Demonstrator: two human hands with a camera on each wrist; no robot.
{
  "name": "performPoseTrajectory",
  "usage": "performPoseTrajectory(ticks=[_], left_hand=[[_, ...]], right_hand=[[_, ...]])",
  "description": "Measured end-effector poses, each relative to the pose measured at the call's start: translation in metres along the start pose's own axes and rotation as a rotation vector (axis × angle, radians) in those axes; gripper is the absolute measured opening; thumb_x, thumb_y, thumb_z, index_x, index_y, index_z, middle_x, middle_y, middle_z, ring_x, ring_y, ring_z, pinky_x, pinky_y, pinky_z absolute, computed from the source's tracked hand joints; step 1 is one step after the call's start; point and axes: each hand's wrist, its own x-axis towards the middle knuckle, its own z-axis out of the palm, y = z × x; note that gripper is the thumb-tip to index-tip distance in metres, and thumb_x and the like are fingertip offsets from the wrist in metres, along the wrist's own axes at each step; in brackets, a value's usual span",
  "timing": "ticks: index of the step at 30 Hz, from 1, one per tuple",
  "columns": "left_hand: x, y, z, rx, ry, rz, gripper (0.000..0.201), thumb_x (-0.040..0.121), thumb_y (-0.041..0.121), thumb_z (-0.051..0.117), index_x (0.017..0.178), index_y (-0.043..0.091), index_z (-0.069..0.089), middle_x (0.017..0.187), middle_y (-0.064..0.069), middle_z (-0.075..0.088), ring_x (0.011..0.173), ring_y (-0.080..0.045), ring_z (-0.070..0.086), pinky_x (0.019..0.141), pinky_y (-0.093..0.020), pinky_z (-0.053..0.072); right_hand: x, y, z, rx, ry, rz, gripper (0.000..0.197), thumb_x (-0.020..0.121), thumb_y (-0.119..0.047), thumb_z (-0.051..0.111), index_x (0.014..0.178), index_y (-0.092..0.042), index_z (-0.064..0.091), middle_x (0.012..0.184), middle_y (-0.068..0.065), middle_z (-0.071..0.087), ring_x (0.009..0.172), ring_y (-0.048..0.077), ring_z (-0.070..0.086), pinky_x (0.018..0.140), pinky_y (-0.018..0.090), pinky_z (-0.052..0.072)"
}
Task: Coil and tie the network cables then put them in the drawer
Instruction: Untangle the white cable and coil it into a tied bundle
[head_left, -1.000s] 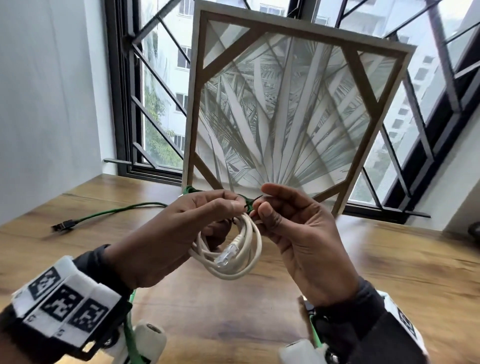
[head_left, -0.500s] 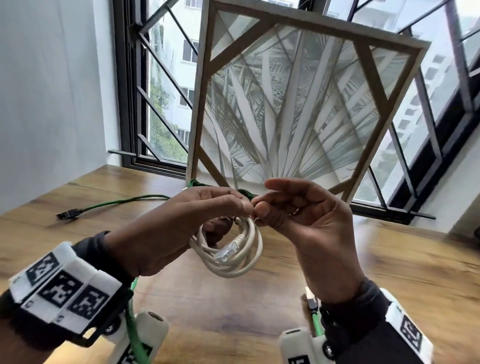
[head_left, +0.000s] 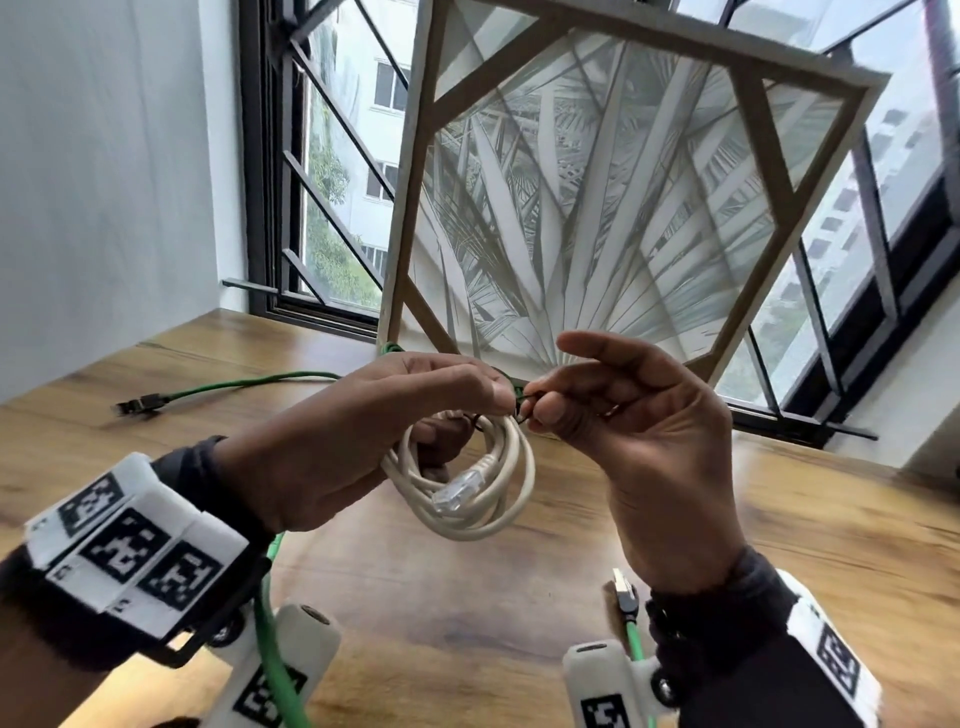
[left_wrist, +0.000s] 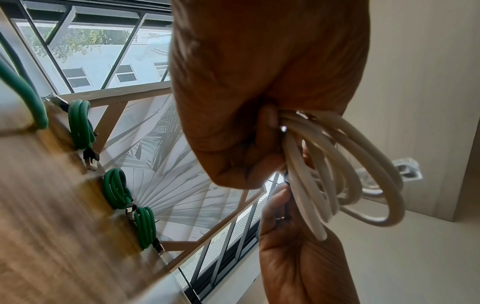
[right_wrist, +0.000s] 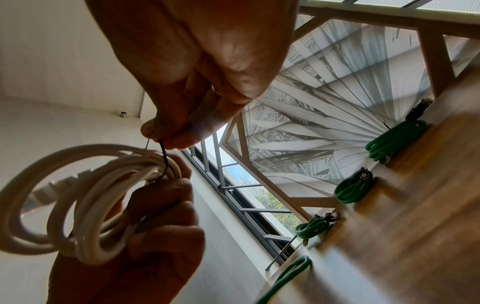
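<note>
A coiled white network cable (head_left: 470, 493) hangs above the wooden desk, its clear plug (head_left: 457, 491) dangling in the loop. My left hand (head_left: 415, 410) grips the top of the coil (left_wrist: 335, 170). My right hand (head_left: 550, 410) pinches a thin black tie (right_wrist: 164, 158) that wraps round the coil (right_wrist: 85, 203) at its top. Three tied green cable coils (left_wrist: 114, 189) lie on the desk by the picture frame, also seen in the right wrist view as green coils (right_wrist: 394, 142). No drawer is in view.
A loose green cable (head_left: 234, 387) with a dark plug lies on the wooden desk (head_left: 727, 519) at the left. A large framed leaf picture (head_left: 597, 197) leans against the barred window behind my hands. Another green cable (head_left: 631, 618) runs under my wrists.
My right hand has turned and drawn its thumb and finger tighter on the tie, the other fingers lifting. The left hand keeps its grip on the coil.
</note>
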Motion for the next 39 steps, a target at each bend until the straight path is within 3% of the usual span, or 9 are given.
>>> performPoseTrajectory(ticks=[3,9,16,20,26,33,39], left_hand=[[-0.0001,0.0001,-0.0002,0.001,-0.009,-0.004,0.013,0.088,0.025,0.069,0.093,0.013,0.068,0.077,-0.005,0.037,0.064,-0.018,0.022,0.05,-0.019,0.032],[0.0005,0.0,-0.0001,-0.01,-0.017,-0.006,0.012,0.089,0.024,0.068,0.093,0.013,0.068,0.07,0.003,0.044,0.056,-0.007,0.033,0.047,-0.015,0.034],[0.0001,0.0014,-0.0006,-0.01,-0.011,-0.02,0.014,0.087,0.024,0.069,0.095,0.012,0.069,0.072,0.0,0.041,0.056,-0.008,0.032,0.046,-0.015,0.034],[0.0,0.0019,-0.0016,-0.008,-0.003,-0.033,0.014,0.086,0.024,0.069,0.094,0.012,0.069,0.076,-0.006,0.031,0.056,-0.009,0.03,0.045,-0.015,0.036],[0.0005,0.0017,-0.0021,-0.004,0.011,-0.023,0.013,0.085,0.025,0.07,0.092,0.014,0.071,0.08,-0.011,0.034,0.06,-0.011,0.029,0.048,-0.016,0.034],[0.0017,0.0007,-0.0024,-0.021,0.014,-0.029,0.011,0.087,0.024,0.07,0.091,0.014,0.072,0.074,-0.003,0.032,0.057,-0.009,0.027,0.045,-0.015,0.032],[0.0022,0.0001,-0.0027,-0.006,0.027,-0.023,0.013,0.089,0.023,0.072,0.096,0.011,0.07,0.079,-0.008,0.027,0.06,-0.012,0.023,0.047,-0.016,0.03]], right_hand=[[0.0001,0.0001,-0.0002,0.006,-0.005,-0.002,0.044,0.069,0.003,0.08,0.111,0.0,0.068,0.082,0.017,0.076,0.076,0.025,0.075,0.073,0.031,0.059],[0.0001,0.0001,-0.0003,-0.002,-0.011,0.006,0.043,0.069,0.004,0.079,0.111,0.0,0.067,0.082,0.016,0.077,0.074,0.024,0.074,0.073,0.03,0.058],[0.0006,-0.0031,-0.0014,-0.037,-0.042,-0.022,0.042,0.071,0.006,0.078,0.111,-0.001,0.066,0.082,0.015,0.078,0.076,0.024,0.075,0.074,0.031,0.059],[0.0006,-0.0034,-0.0016,-0.057,-0.055,-0.03,0.041,0.073,0.008,0.077,0.112,-0.001,0.066,0.083,0.014,0.078,0.077,0.024,0.076,0.075,0.03,0.059],[0.0007,-0.002,-0.0017,-0.027,-0.032,-0.016,0.043,0.072,0.006,0.077,0.113,0.001,0.065,0.085,0.017,0.078,0.077,0.025,0.075,0.074,0.03,0.058],[0.0007,-0.0042,-0.0021,-0.08,-0.058,-0.025,0.042,0.072,0.005,0.08,0.111,-0.001,0.066,0.086,0.016,0.079,0.082,0.028,0.078,0.077,0.033,0.06],[0.0007,-0.0091,-0.0032,-0.128,-0.1,-0.044,0.042,0.072,0.004,0.081,0.111,0.002,0.066,0.089,0.014,0.08,0.084,0.028,0.079,0.079,0.032,0.061]])
